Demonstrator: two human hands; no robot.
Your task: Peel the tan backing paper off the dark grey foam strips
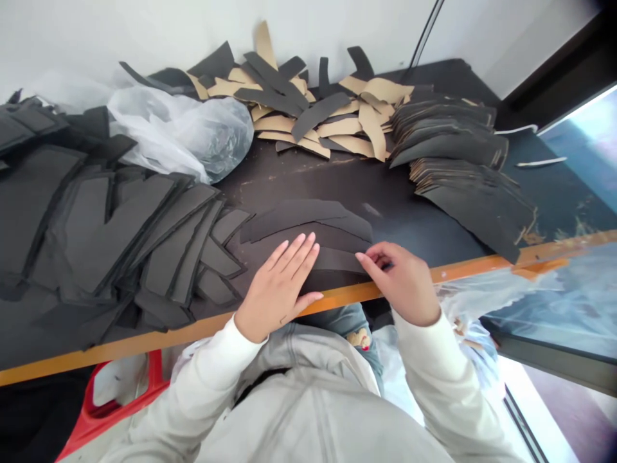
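Observation:
My left hand (284,283) lies flat with its fingers together and stretched out, pressing on a dark curved strip (337,260) near the table's front edge. At the strip's right end, my right hand (402,280) pinches its tip between thumb and fingers. Just beyond both hands rests a wider dark curved piece (308,215), with a cut line running along it. Part of the strip is hidden under my left hand.
Dark foam-like pieces (135,225) are heaped at left, beside a clear plastic bag (183,128). Black and tan offcuts (332,119) lie at the back. Curved pieces form stacks (467,193) at right. An orange edge (168,337) borders the black table (313,177).

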